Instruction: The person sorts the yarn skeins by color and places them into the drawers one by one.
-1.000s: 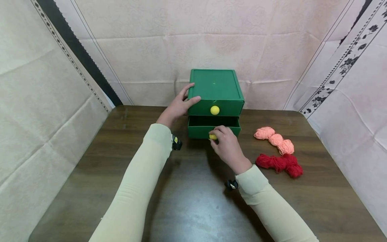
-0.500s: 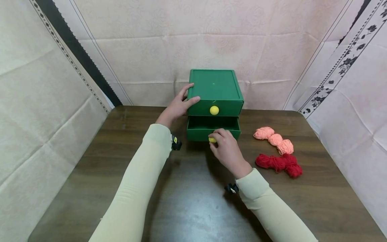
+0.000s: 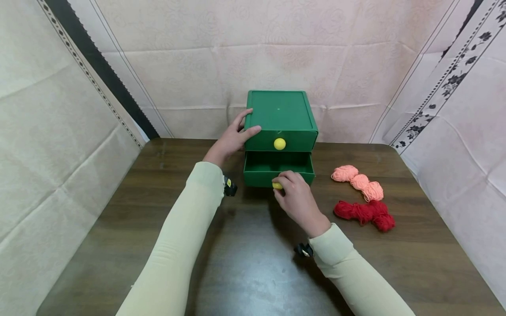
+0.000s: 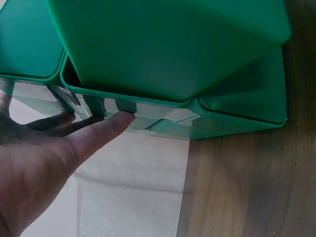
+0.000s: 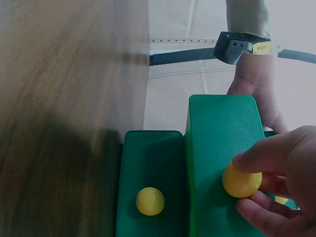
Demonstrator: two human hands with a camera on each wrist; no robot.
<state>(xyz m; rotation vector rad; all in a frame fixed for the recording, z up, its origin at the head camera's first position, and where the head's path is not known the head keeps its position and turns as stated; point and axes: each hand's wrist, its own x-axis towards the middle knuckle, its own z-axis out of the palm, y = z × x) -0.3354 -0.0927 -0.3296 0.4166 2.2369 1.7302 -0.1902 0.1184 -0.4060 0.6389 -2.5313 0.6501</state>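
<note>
While the left hand (image 3: pixel 230 139) braces the green drawer cabinet (image 3: pixel 278 109) with spread fingers, the right hand (image 3: pixel 297 195), pinching the middle drawer (image 3: pixel 257 179) by its yellow knob (image 5: pixel 239 183), should pull straight and level.

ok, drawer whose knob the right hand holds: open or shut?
Open: the drawer juts from the cabinet, inside showing; the right hand grips its yellow knob.

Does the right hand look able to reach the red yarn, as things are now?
Probably yes: the red yarn lies uncovered nearby, though the right hand must first release the yellow drawer knob.
</note>
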